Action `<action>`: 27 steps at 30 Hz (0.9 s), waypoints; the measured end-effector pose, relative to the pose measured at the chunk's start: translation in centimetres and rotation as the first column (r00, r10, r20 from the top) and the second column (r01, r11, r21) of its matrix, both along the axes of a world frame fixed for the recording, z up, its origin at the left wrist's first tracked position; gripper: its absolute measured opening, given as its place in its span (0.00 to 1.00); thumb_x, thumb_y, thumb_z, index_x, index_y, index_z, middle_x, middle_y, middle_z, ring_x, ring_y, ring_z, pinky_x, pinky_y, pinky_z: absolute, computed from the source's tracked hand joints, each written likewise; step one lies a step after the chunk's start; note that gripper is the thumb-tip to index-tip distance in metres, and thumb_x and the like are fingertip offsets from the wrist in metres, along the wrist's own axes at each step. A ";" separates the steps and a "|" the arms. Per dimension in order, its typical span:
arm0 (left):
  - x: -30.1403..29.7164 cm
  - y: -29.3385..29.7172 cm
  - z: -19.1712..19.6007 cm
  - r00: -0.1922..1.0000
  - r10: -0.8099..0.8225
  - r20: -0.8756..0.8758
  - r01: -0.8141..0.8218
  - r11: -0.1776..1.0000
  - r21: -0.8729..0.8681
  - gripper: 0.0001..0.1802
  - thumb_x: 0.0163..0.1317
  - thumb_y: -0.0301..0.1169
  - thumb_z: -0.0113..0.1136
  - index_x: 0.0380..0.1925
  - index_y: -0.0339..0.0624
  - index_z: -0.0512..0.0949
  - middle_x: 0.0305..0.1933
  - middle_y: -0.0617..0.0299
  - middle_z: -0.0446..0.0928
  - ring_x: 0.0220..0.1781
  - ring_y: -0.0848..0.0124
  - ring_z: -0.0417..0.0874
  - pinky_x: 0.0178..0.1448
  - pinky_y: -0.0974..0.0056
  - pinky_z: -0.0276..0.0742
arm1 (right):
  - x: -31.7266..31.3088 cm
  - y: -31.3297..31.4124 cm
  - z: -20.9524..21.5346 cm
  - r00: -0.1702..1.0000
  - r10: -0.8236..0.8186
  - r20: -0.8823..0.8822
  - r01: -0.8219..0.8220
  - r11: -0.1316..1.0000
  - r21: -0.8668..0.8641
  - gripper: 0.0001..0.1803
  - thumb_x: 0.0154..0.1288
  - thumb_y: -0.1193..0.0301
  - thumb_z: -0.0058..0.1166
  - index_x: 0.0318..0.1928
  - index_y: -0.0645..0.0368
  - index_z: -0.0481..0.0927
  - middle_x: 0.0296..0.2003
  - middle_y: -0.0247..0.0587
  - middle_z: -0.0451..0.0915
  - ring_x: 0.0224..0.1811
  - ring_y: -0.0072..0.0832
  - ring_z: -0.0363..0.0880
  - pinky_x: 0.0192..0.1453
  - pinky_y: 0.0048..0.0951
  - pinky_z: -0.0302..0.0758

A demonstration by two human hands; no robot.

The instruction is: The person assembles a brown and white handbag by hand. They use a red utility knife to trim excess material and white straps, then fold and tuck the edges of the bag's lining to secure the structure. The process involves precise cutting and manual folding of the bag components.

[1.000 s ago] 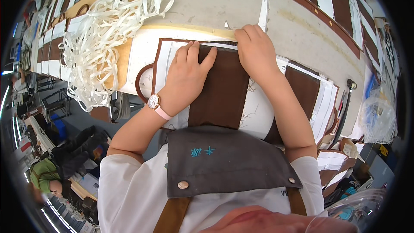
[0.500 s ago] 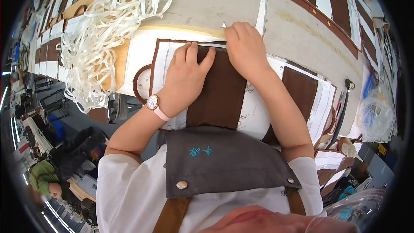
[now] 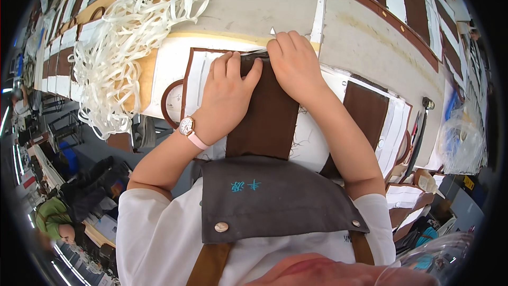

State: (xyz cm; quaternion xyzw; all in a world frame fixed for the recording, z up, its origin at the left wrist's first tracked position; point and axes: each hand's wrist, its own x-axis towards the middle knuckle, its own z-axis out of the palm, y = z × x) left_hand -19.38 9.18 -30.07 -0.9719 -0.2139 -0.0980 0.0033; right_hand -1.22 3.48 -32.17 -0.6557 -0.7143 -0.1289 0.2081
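Observation:
A flat bag panel of brown and white strips, with a brown loop handle at its left, lies before me on the table. My left hand rests flat on its left part, fingers stretched toward the far edge and thumb spread onto the brown strip. At that same edge my right hand is closed, its fingers curled over the brown strip's far end. A small pale pointed tip shows just beyond the right fingers; what it belongs to is hidden. A thin light sliver lies along the edge between both hands.
A heap of tangled white strips lies at the left. More brown and white panels line the far side. On the right are a black-handled tool, a clear plastic bag and a glue bottle.
My right hand has slid slightly left and nearer along the far edge, toward my left thumb. The brown strip's far end looks more folded there. My left hand has hardly moved.

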 end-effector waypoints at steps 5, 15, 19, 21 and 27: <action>-0.1 -0.1 0.2 0.999 0.026 0.025 -0.025 0.999 -0.025 0.29 0.53 0.20 0.55 0.60 0.40 0.73 0.57 0.44 0.70 0.61 0.49 0.71 0.62 0.54 0.75 | 0.8 -1.4 0.2 0.968 0.107 -0.225 -0.110 0.994 0.002 0.05 0.51 0.77 0.59 0.30 0.59 0.77 0.31 0.37 0.73 0.37 0.35 0.73 0.41 0.35 0.73; -0.3 0.2 0.0 0.999 0.026 0.047 -0.023 0.998 -0.061 0.29 0.54 0.20 0.57 0.59 0.35 0.72 0.56 0.45 0.71 0.62 0.51 0.72 0.62 0.54 0.75 | 1.7 -1.5 0.0 0.898 0.063 -0.436 -0.084 0.996 -0.029 0.07 0.53 0.79 0.62 0.32 0.59 0.78 0.32 0.39 0.74 0.38 0.39 0.73 0.44 0.38 0.73; -0.2 0.1 0.2 0.999 0.026 0.039 -0.023 0.998 -0.066 0.31 0.54 0.20 0.57 0.62 0.41 0.73 0.57 0.45 0.70 0.62 0.49 0.71 0.62 0.54 0.75 | 1.5 -1.3 0.1 0.889 0.027 -0.457 -0.043 0.999 -0.025 0.10 0.52 0.78 0.62 0.36 0.59 0.78 0.35 0.39 0.74 0.41 0.39 0.73 0.48 0.39 0.71; -0.2 0.2 0.3 0.999 0.017 0.030 -0.015 0.998 -0.061 0.32 0.54 0.19 0.56 0.63 0.45 0.73 0.57 0.44 0.70 0.63 0.48 0.71 0.62 0.53 0.75 | 1.1 -1.2 0.1 0.891 -0.026 -0.453 0.000 0.998 -0.057 0.10 0.53 0.78 0.62 0.36 0.58 0.78 0.36 0.38 0.75 0.42 0.39 0.73 0.49 0.39 0.69; -0.1 0.1 0.3 1.000 0.028 0.003 -0.028 0.998 -0.058 0.33 0.54 0.19 0.55 0.63 0.49 0.73 0.57 0.43 0.69 0.63 0.47 0.71 0.62 0.52 0.74 | 0.7 0.0 1.0 0.870 -0.104 -0.483 -0.021 0.969 -0.246 0.09 0.53 0.80 0.58 0.36 0.59 0.77 0.37 0.39 0.75 0.42 0.40 0.73 0.48 0.39 0.67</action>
